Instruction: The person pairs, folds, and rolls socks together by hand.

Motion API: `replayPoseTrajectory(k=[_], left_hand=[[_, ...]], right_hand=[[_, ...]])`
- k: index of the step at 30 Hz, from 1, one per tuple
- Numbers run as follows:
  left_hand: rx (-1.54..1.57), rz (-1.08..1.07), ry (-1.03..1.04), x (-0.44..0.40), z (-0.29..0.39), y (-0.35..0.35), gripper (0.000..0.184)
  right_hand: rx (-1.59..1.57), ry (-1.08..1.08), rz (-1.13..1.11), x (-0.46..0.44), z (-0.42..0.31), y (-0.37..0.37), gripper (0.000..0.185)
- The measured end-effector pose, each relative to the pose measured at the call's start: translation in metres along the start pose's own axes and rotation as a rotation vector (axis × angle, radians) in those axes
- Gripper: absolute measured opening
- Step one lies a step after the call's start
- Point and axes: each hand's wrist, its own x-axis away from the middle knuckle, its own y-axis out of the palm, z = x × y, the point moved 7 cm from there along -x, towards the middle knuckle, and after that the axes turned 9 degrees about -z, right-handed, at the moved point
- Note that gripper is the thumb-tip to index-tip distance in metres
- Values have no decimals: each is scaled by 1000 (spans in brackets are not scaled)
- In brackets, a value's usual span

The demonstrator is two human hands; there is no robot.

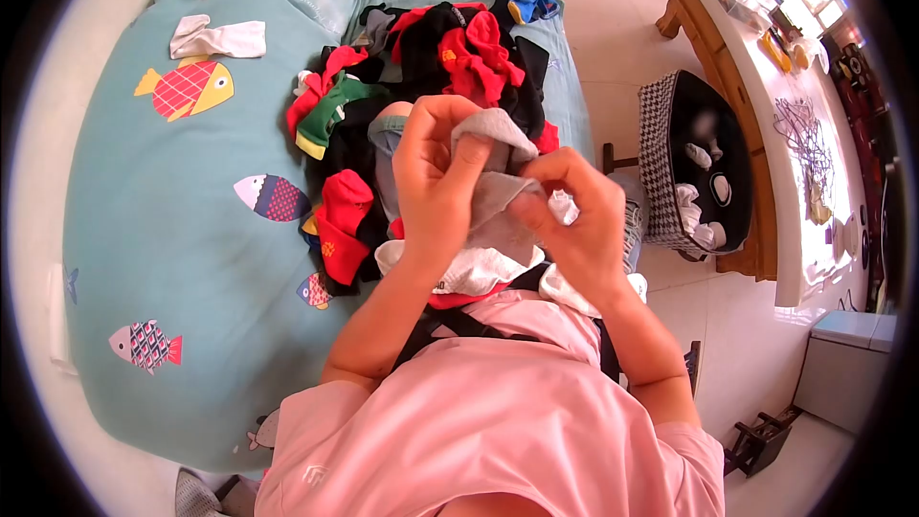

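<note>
Both of my hands grip a grey sock (503,193) above my lap. My left hand (437,168) pinches its upper fold, with the thumb over the cloth. On the other side my right hand (577,211) holds the sock's edge between thumb and fingers. White cloth (479,271) lies on my lap just below. Beyond my hands is a heap of black, red and green socks, including a red sock (343,220), a green sock (335,110) and a blue sock (533,5).
A white sock (218,38) lies on the fish-print bed (191,268). At the right stands a houndstooth basket (661,148) holding white items, beside a wooden table (732,86) with cables and small things. A small dark stool (761,442) is on the floor.
</note>
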Motion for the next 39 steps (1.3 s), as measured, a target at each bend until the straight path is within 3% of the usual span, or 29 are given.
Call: replayPoseTrajectory(k=[3,4,8,12,15,16,19,20,24,27,29,34,36,39], left_hand=[[-104,-35,-92,-5,-7,-8,6],[-243,0,-53,-7,-3,-8,7],[-146,-120,-80,-4,-1,5,11],[-31,-163,-137,3,9,9,18],[-5,-312,-76,5,15,21,40],[-252,-437,20,7,21,25,57],[-179,-317,-23,9,17,23,54],[-91,-239,24,6,20,20,41],[238,-197,-142,6,11,14,19],[365,-226,-234,4,5,17,17],[279,-245,-205,5,5,15,15],[-1,-222,-73,6,15,9,15],[-70,-136,45,7,28,13,15],[-123,-181,285,7,39,17,19]], right_hand=[[-716,301,-42,2,15,3,19],[-692,239,-36,2,10,1,16],[-4,-99,11,-2,-34,-8,17],[-35,19,205,-8,-17,-20,15],[-39,40,252,-9,-16,-22,14],[-70,47,248,-9,-15,-22,14],[-147,29,229,-10,-13,-21,14],[-161,-1,222,-10,-11,-22,14],[-159,-98,230,-11,-8,-32,16],[-474,-8,131,-16,-1,-25,21],[-732,147,31,-11,3,-17,22],[-552,89,94,-10,-11,-26,21],[-518,75,89,-11,-9,-29,21],[-429,-27,129,-12,-19,-37,22]])
